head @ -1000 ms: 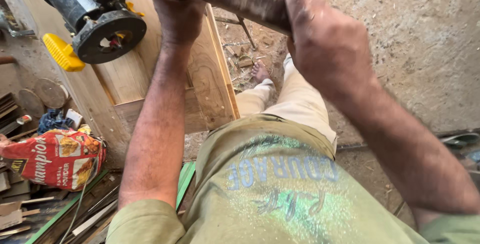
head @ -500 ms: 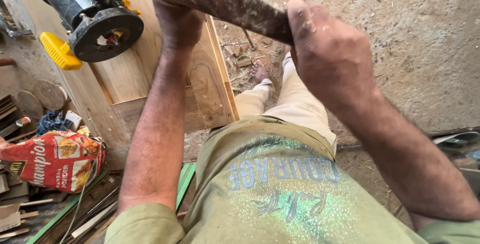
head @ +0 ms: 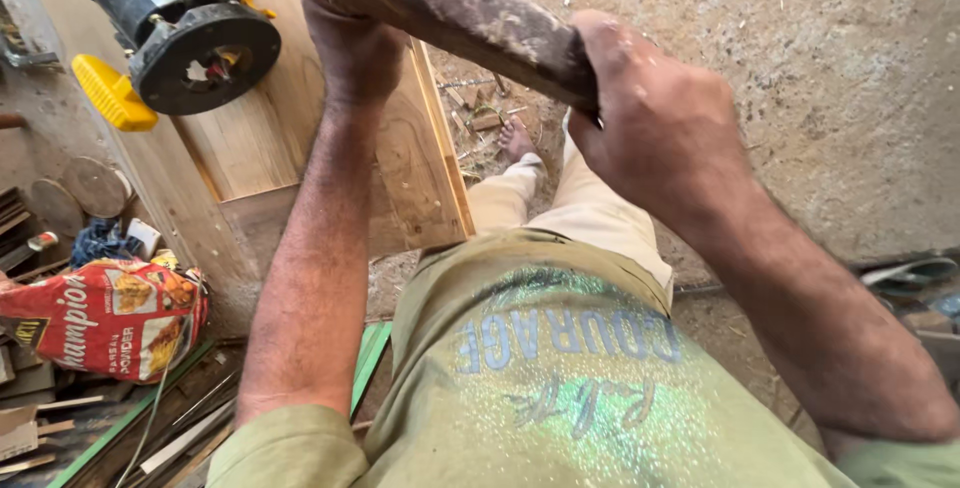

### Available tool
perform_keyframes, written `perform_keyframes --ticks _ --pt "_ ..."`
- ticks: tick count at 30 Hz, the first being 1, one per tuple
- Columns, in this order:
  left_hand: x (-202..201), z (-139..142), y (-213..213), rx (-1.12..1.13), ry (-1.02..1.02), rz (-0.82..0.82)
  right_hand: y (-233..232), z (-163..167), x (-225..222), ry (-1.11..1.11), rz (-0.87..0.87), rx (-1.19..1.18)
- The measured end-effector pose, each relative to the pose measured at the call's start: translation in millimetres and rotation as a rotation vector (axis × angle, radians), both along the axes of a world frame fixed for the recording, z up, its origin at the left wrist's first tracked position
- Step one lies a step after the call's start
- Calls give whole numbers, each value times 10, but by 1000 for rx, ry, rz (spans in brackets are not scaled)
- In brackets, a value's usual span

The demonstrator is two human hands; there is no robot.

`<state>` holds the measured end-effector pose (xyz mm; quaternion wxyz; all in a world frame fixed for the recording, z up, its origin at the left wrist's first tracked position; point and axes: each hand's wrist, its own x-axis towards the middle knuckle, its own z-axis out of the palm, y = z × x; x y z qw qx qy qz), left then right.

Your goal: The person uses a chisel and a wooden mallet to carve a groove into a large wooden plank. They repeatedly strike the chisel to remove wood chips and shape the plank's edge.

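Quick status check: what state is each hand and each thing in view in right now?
Right hand: closed on the dusty brown wooden bar, raised.
Left hand: closed on the same bar further along.
Black round-based power router with yellow handles: lying tilted on the pale wooden panel, base facing the camera.
Red printed bag: crumpled on the ground.
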<state>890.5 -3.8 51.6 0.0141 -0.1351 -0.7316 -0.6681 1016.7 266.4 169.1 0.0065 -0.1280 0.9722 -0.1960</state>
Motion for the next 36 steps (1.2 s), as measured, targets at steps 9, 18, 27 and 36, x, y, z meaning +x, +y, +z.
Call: perform_keyframes --ticks 9,18,27,36 --pt "239 -134 -123 -59 69 15 -72 47 175 14 -28 -115" --pt "252 -57 -91 -73 -45 125 -9 207 300 -94 -25 -84" --pt "444 -98 -78 -3 140 -79 -250 189 427 -160 -64 103" --pt "520 -152 -89 -68 120 -9 -171 96 715 50 -46 -182"
